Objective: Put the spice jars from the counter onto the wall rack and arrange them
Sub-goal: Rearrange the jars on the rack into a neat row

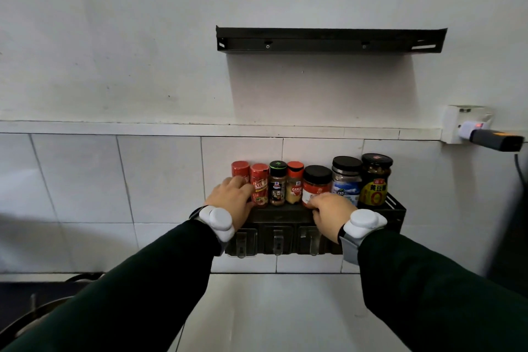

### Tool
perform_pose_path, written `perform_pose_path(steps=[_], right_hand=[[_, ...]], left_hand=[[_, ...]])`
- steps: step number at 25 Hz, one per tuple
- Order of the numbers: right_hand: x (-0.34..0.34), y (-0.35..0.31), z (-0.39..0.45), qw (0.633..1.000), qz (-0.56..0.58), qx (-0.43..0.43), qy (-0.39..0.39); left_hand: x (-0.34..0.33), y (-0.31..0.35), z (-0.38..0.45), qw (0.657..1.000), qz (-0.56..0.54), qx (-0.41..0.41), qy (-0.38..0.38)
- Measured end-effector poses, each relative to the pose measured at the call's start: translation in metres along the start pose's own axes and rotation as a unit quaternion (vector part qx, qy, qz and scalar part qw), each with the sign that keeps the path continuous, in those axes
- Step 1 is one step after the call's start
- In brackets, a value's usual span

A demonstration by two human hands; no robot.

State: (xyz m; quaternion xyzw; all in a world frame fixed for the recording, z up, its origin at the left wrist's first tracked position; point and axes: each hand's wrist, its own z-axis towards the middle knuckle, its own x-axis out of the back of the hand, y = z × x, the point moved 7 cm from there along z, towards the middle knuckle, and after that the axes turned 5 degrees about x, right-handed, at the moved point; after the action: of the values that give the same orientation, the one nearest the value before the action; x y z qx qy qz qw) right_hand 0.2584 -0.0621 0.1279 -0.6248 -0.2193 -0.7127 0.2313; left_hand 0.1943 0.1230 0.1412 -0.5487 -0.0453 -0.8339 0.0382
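A black wall rack (395, 213) hangs on the tiled wall and holds several jars in a row. From the left stand a red-capped jar (240, 169), a red jar (259, 180), a dark five-spice jar (277, 183), a garlic jar (295, 183), a wide chilli jar (315, 181), a blue-labelled jar (346, 180) and a soybean paste jar (375, 180). My left hand (233, 198) wraps around the lower part of the leftmost red-capped jar. My right hand (330, 213) rests with its fingertips against the base of the wide chilli jar.
An empty black shelf (331, 40) is fixed higher on the wall. A wall socket with a plugged-in device (483, 134) sits at the right. Hooks (276, 244) hang under the rack. A white counter (271, 314) lies below, with a pan (34, 314) at the lower left.
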Motion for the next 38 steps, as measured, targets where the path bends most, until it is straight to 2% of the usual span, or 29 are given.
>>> perform_pose_path(steps=[5,8,16,19,26,29,34,38], right_hand=[[0.031,-0.003,0.012,0.984,-0.012,0.024,0.175],[0.037,0.000,0.024,0.972,-0.017,0.024,0.232],[0.026,0.005,0.064,0.985,-0.006,-0.007,0.171],[0.027,0.008,0.067,0.985,0.016,-0.017,0.173],[0.030,0.008,0.064,0.988,-0.025,-0.002,0.155],[0.029,0.009,0.066,0.986,-0.045,0.019,0.157],[0.027,0.010,0.069,0.985,-0.053,0.027,0.162],[0.026,-0.002,0.073,0.983,-0.060,0.044,0.167]], left_hand=[[0.013,0.014,0.029,0.991,-0.010,-0.020,0.129],[0.005,0.010,0.046,0.989,0.000,-0.018,0.146],[-0.001,0.000,0.059,0.991,-0.014,-0.030,0.126],[0.007,0.011,0.057,0.991,-0.030,-0.046,0.124],[0.011,0.046,0.077,0.996,0.017,-0.075,0.037],[0.011,0.048,0.074,0.996,-0.017,-0.079,0.043],[0.026,0.048,0.054,0.988,-0.036,-0.132,0.066],[0.049,0.023,0.044,0.985,-0.090,-0.111,0.100]])
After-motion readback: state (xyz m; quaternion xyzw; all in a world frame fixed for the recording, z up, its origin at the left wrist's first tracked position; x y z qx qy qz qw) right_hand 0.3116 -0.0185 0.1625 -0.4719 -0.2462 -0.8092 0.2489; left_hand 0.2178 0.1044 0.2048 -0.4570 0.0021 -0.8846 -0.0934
